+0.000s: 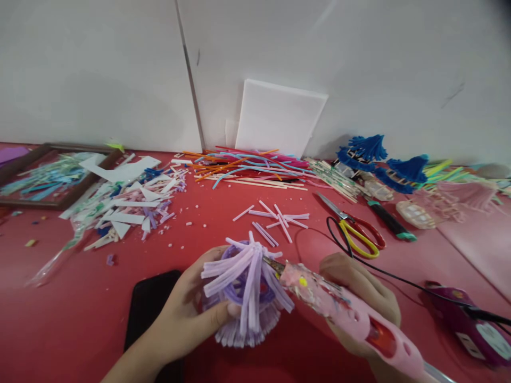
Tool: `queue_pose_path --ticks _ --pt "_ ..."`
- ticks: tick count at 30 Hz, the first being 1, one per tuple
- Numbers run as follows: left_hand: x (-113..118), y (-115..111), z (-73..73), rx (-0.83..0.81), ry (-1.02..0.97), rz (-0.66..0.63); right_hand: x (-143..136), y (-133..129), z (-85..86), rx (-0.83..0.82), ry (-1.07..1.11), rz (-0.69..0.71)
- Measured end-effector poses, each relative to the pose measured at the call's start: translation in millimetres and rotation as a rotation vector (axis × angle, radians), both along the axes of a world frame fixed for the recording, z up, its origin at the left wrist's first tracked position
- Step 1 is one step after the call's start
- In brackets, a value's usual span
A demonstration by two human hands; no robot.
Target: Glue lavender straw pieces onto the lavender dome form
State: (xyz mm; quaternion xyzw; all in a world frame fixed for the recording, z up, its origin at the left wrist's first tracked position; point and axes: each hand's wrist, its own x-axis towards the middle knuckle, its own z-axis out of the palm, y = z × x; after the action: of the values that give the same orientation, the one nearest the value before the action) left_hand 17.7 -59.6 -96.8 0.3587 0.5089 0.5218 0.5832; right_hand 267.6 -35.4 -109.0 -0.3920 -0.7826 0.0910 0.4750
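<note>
In my left hand [199, 306] is a purple pipe-cleaner craft [249, 282], its pale lilac strands fanning down from a peak over a darker purple ring. My left thumb presses on its front side. My right hand [359, 292] is wrapped round a pink hot glue gun [339, 308], stained with dried glue. The gun's metal nozzle touches or nearly touches the craft's peak; I cannot tell which. Just beyond the craft lie several short lilac pipe-cleaner pieces [281, 218] on the red table. A glue stick pokes out of the gun's rear end.
Scissors [353, 226] and a dark-handled tool [391, 219] lie to the right. A black cord runs to a purple power strip [467, 319]. Scraps [128, 207] are heaped left, near a black phone [149, 298]. Long pipe cleaners [247, 165] and blue crafts [407, 170] lie along the wall.
</note>
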Motion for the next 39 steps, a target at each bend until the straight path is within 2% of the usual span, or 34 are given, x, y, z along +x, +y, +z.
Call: queue_pose_path --ticks 8,16,26,39 --pt "-2.6 0.3 -3.6 0.02 0.045 0.004 0.6 -1.3 3.8 -0.031 0.008 0.059" --pt "-3.4 3.1 -0.5 0.02 0.054 0.011 1.0 -0.4 5.9 -0.013 -0.004 0.083" --pt "-3.8 5.4 -1.0 0.039 0.116 0.038 1.1 3.1 10.7 0.031 -0.044 0.061" --pt "-7.3 8.3 -1.5 0.062 0.104 0.033 1.9 5.3 14.4 0.073 -0.077 0.08"
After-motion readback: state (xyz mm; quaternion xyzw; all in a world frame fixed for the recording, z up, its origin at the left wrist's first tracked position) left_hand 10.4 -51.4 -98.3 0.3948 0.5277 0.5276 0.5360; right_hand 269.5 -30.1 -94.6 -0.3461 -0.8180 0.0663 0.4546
